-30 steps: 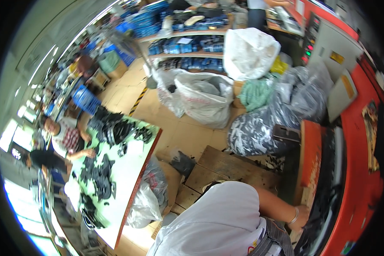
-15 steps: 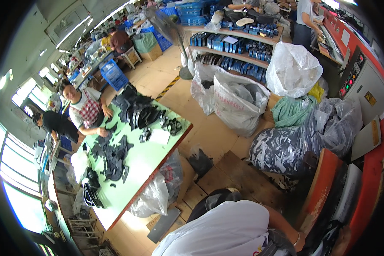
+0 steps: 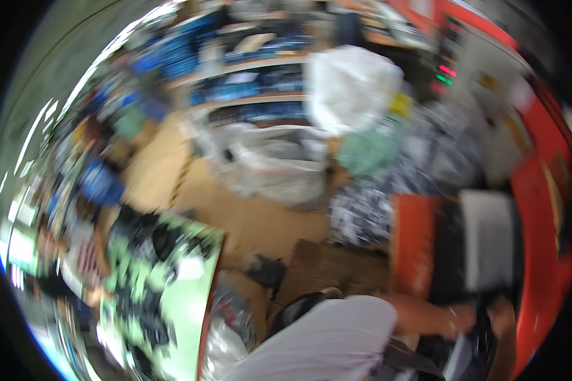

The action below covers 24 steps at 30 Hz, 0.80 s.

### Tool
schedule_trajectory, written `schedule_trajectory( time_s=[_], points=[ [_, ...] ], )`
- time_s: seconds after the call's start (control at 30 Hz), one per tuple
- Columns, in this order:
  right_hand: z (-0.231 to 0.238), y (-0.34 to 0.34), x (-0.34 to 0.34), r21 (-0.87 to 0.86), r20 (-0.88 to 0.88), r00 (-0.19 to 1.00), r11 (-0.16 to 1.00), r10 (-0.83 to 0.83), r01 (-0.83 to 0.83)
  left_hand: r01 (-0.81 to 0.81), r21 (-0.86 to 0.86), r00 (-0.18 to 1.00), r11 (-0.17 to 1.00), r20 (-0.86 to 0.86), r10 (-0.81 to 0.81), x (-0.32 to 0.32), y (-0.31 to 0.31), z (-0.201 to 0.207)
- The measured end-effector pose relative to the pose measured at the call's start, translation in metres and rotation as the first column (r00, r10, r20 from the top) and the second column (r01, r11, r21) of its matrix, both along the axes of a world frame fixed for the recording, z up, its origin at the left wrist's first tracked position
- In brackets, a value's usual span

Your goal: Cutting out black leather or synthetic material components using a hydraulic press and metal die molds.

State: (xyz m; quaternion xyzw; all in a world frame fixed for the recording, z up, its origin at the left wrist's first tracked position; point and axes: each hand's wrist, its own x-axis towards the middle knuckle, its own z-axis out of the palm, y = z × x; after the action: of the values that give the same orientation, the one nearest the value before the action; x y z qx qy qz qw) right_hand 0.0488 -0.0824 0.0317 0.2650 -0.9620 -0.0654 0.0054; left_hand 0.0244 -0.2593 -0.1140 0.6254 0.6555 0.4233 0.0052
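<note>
Dark stuff [image 3: 485,343] was seen between the left hand [image 3: 462,319] and the right hand [image 3: 502,317], beside the red machine [image 3: 541,298]. Whether it was held by either hand's fingers could not be told, as both were blurred. Skin could be pinched if fingers were caught under a machine part. No brand, label or writing could be read.

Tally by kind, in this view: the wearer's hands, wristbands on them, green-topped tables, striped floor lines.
Hands, left hand and right hand: 2
Wristband: 1
Green-topped table: 1
Striped floor line: 1
Total: 5
</note>
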Motion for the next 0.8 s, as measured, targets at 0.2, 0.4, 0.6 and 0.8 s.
schedule_trajectory(
  time_s=[0.2, 0.4, 0.6, 0.8],
  points=[
    [0.086, 0.03, -0.085, 0.136, -0.242, 0.934, 0.962, 0.264, -0.237, -0.068, -0.458, 0.961, 0.886, -0.268, -0.065, -0.134, -0.055, 0.088],
    [0.091, 0.178, 0.048, -0.301, -0.175, 0.571, 0.596, -0.802, 0.744, 0.119, -0.325, 0.982, 0.938, -0.1, -0.159, -0.16, 0.096, 0.061],
    [-0.018, 0.229, 0.227, -0.583, 0.099, -0.206, -0.225, -0.974, 0.781, 0.446, -0.079, 0.895, 0.892, 0.015, -0.446, -0.095, 0.332, 0.037],
    [-0.072, 0.25, 0.274, -0.479, 0.185, -0.292, -0.346, -0.938, 0.807, 0.517, -0.153, 0.856, 0.842, 0.075, -0.511, -0.051, 0.395, 0.018]
  ],
)
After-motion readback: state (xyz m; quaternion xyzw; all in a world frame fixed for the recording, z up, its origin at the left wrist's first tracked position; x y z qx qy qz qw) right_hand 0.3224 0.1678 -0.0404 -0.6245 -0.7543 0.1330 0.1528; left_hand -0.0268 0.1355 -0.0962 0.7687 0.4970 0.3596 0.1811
